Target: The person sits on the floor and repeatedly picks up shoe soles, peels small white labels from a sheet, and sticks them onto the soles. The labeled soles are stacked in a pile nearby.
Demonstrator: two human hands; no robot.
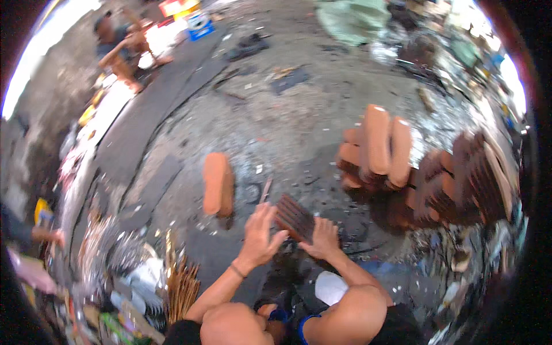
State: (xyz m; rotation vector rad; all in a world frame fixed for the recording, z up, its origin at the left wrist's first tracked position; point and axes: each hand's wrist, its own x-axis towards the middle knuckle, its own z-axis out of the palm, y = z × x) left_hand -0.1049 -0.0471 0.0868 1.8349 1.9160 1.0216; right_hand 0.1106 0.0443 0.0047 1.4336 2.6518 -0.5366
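Note:
A dark brown ribbed block (pixel 294 218) is tilted between my hands, just above the floor. My right hand (pixel 323 239) grips its right end, closed with the thumb underneath. Beside its left edge is my left hand (pixel 260 237), fingers bent and thumb pointing at the block. A thin pinkish stick (pixel 267 190) rises from the left fingertips and seems held there; blur hides its kind. Beyond my left hand, a smooth orange-brown oblong block (pixel 217 183) with rounded ends rests on the floor.
At right stand stacked orange-brown blocks (pixel 376 141) and a row of dark ribbed ones (pixel 460 178). Thin brown sticks (pixel 183 287) and mixed scraps lie at lower left. Another person (pixel 123 49) squats far left; a co-worker's hand (pixel 54 237) shows at the left edge.

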